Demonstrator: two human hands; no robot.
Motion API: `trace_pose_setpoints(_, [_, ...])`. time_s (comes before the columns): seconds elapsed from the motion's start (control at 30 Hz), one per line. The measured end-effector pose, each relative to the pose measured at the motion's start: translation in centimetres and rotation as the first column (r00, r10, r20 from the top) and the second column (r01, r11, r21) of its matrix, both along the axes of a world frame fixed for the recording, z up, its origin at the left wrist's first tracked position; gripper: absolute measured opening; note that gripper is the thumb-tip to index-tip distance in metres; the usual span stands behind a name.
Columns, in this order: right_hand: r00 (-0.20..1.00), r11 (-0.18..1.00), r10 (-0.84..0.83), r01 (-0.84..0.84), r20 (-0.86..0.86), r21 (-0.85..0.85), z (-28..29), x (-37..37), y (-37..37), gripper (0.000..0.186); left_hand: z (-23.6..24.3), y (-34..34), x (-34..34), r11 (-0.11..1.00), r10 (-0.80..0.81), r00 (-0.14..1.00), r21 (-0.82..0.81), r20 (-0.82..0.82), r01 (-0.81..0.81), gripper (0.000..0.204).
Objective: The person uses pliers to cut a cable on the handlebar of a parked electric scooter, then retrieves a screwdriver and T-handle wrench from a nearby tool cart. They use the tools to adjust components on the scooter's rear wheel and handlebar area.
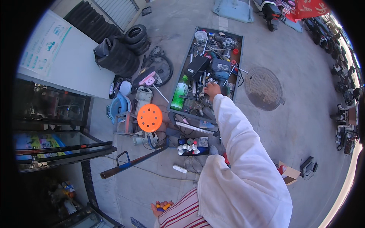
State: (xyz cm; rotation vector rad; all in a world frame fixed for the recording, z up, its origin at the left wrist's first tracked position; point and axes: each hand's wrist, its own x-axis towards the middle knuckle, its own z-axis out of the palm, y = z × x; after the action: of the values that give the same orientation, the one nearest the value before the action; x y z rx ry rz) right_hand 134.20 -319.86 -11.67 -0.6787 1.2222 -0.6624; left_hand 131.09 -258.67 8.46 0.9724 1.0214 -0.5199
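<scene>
My right hand (pixel 212 90) reaches into a metal tool tray (pixel 177 88), its fingers curled down among the loose tools near the front. What they grip, if anything, is hidden. A blue power tool (pixel 220 76) lies just beyond the fingers, and a green-labelled bottle (pixel 179 94) stands to their left, inside the tray. Low in the picture, beside my striped shirt, my left hand (pixel 161 208) is closed round a small yellow and blue object (pixel 164 206) whose kind I cannot make out.
Left of the tray are an orange stool (pixel 149 118), stacked tyres (pixel 121 59) and a steel pipe (pixel 129 163). A box of white-capped bottles (pixel 190 147) sits below it. A manhole cover (pixel 263 88) lies right; parked scooters (pixel 344 76) line the far right.
</scene>
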Motion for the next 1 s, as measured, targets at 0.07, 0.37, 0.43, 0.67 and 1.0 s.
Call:
trace_pose_setpoints(0.07, [0.995,0.998,-0.068,0.069,-0.072,0.003,-1.0,1.7,-0.8,0.027,0.1,-0.8,-0.1,1.0,-0.008,1.0,0.005,0.016,0.008,0.04])
trace_pose_setpoints(0.37, [0.894,0.834,-0.114,-0.152,-0.434,-0.531,1.3,4.5,0.1,0.033,-1.1,1.5,-2.4,0.995,0.036,0.998,-0.098,0.06,-0.03,0.045])
trace_pose_setpoints(0.43, [0.923,0.809,-0.094,-0.147,-0.373,-0.569,2.8,4.0,0.0,0.034,-1.4,1.7,-2.5,0.991,-0.002,0.997,-0.13,0.082,0.013,0.044])
trace_pose_setpoints(0.67, [0.888,0.871,-0.128,-0.112,-0.441,-0.479,0.4,-4.5,-3.1,0.029,-2.8,-0.2,-1.4,0.996,0.014,1.0,-0.092,-0.001,-0.014,0.045])
trace_pose_setpoints(1.0, [0.814,0.951,0.069,-0.228,-0.577,-0.207,-4.7,-9.4,-13.7,0.038,-2.8,-2.9,-1.4,0.993,-0.109,0.993,-0.049,0.046,0.111,0.048])
